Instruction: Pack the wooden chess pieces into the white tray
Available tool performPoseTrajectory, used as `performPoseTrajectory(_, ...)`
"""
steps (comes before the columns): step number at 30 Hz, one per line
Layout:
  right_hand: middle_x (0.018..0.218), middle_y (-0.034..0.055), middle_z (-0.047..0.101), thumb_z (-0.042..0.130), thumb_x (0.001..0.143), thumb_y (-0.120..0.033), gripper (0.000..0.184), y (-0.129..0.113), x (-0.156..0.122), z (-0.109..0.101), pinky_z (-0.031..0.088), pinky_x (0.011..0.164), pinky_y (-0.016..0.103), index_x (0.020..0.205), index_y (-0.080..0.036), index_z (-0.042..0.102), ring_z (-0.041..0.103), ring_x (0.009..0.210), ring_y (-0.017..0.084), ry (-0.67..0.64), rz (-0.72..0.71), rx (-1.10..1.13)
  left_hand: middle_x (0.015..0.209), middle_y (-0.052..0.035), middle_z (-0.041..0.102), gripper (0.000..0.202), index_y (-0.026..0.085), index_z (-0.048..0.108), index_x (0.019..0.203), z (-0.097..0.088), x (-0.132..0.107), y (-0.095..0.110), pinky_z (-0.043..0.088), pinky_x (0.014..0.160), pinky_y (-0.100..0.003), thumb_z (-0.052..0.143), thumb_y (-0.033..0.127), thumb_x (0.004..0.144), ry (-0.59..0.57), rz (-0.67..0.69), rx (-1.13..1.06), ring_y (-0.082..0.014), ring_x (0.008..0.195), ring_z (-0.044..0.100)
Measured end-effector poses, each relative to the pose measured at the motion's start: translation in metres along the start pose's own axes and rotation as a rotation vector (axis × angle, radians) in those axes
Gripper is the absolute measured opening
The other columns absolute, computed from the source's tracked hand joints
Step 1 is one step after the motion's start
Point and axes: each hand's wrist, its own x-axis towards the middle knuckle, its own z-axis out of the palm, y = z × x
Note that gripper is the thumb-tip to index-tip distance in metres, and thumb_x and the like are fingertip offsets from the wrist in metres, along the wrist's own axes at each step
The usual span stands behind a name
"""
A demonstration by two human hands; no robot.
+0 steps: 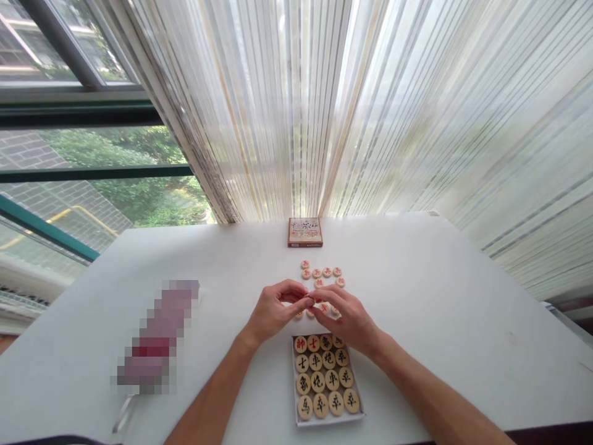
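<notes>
My left hand [273, 312] and my right hand [348, 321] meet fingertip to fingertip over the white table [440, 309], both pinched around a small round wooden game piece I can barely see between them. Just below my hands lies an open white tray [356, 418] filled with several round pieces marked in black and red. Beyond my fingers, loose pieces with red marks [323, 274] lie scattered on the table, some partly hidden under my hands.
A small brown box lid [304, 232] rests at the table's far edge by the striped curtain [370, 105]. A blurred-out object [157, 337] lies on the left side of the table. A window [92, 154] is to the far left.
</notes>
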Motion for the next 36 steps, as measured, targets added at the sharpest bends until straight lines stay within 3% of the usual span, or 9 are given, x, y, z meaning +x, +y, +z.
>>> performPoseTrajectory(12, 0.100, 0.0057, 0.072, 0.069, 0.092, -0.022, 0.024, 0.000, 0.001, -0.003, 0.059, 0.079, 0.034, 0.115, -0.027, 0.065, 0.069, 0.088, 0.020, 0.009, 0.036, 0.027, 0.098, -0.0054, 0.080, 0.021, 0.020, 0.078, 0.106, -0.007, -0.001, 0.013, 0.064, 0.083, -0.031, 0.067, 0.031, 0.093, -0.070, 0.049, 0.159, -0.0228, 0.092, 0.077)
performPoseTrajectory(17, 0.093, 0.0032, 0.072, 0.068, 0.092, -0.024, 0.015, -0.007, 0.003, -0.001, 0.061, 0.076, 0.031, 0.107, -0.024, 0.065, 0.070, 0.081, 0.017, 0.033, 0.247, 0.254, 0.098, -0.0057, 0.080, 0.023, 0.019, 0.077, 0.109, -0.013, -0.003, 0.015, 0.064, 0.077, -0.029, 0.065, 0.031, 0.094, -0.092, 0.048, 0.229, -0.0220, 0.086, 0.077)
performPoseTrajectory(20, 0.095, 0.0048, 0.072, 0.068, 0.092, -0.028, 0.015, -0.007, 0.005, -0.001, 0.062, 0.078, 0.032, 0.105, -0.022, 0.065, 0.072, 0.084, 0.018, 0.047, 0.346, 0.376, 0.095, -0.0045, 0.080, 0.021, 0.020, 0.077, 0.106, -0.019, -0.003, 0.012, 0.062, 0.069, -0.025, 0.065, 0.033, 0.093, -0.032, 0.080, 0.350, -0.0204, 0.083, 0.076)
performPoseTrajectory(26, 0.096, 0.0038, 0.069, 0.069, 0.093, -0.031, 0.013, 0.002, 0.007, -0.009, 0.060, 0.081, 0.033, 0.102, -0.023, 0.064, 0.071, 0.087, 0.018, 0.152, 0.442, 0.376, 0.097, -0.0009, 0.079, 0.020, 0.024, 0.076, 0.104, -0.029, -0.001, 0.003, 0.055, 0.069, -0.023, 0.059, 0.032, 0.096, 0.047, 0.105, 0.679, -0.0154, 0.078, 0.071)
performPoseTrajectory(31, 0.108, 0.0054, 0.066, 0.060, 0.099, -0.029, 0.016, 0.004, 0.008, -0.016, 0.059, 0.083, 0.033, 0.112, -0.026, 0.067, 0.068, 0.094, 0.018, 0.132, 0.419, 0.336, 0.087, -0.0011, 0.077, 0.025, 0.023, 0.076, 0.097, -0.030, -0.001, 0.011, 0.050, 0.067, -0.024, 0.057, 0.039, 0.096, -0.056, -0.017, 0.675, -0.0146, 0.071, 0.066)
performPoseTrajectory(36, 0.103, 0.0049, 0.061, 0.061, 0.096, -0.024, 0.012, 0.000, 0.008, -0.014, 0.058, 0.085, 0.034, 0.104, -0.025, 0.069, 0.065, 0.098, 0.019, 0.088, 0.347, 0.310, 0.065, 0.0006, 0.071, 0.036, 0.020, 0.071, 0.090, -0.034, -0.005, 0.022, 0.044, 0.052, -0.022, 0.059, 0.054, 0.091, -0.290, -0.304, 0.503, -0.0128, 0.052, 0.060)
